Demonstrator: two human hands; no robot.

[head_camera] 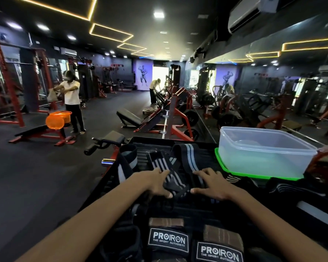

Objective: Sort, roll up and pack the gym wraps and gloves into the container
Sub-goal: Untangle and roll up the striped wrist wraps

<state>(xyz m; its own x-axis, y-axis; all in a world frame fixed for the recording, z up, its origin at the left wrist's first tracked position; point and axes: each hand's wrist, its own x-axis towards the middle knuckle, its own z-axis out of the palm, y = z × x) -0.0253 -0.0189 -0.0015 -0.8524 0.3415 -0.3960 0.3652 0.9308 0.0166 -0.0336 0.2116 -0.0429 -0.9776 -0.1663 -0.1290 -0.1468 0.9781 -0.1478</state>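
— On the black platform, going left to right: what's there?

— One dark wrap with a pale stripe (125, 163) draped over the left edge. Then the left hand (155, 183) and right hand (212, 183), both fingers spread flat, pressing either side of a black-and-white striped wrap (169, 173). A broader wrap with blue-grey stripes (189, 154) lies just behind it, touching. Far right, one clear container (267, 154), nothing in it, sitting on a green lid (223, 161).

— And the gloves?

— Two PROIRON-labelled pieces (168, 241) nearest the body, side by side. Gloves, I'd say, though I can't be sure.

— How should the rolling go?

— My judgement: flatten the strip first, keep both edges lined up, then curl the near end tight and walk it forward with even pressure from both hands, so it doesn't cone out.

— Total count?

— Three wraps clearly; more dark striped fabric (292, 188) right of the hands, number unclear. One container, one lid.
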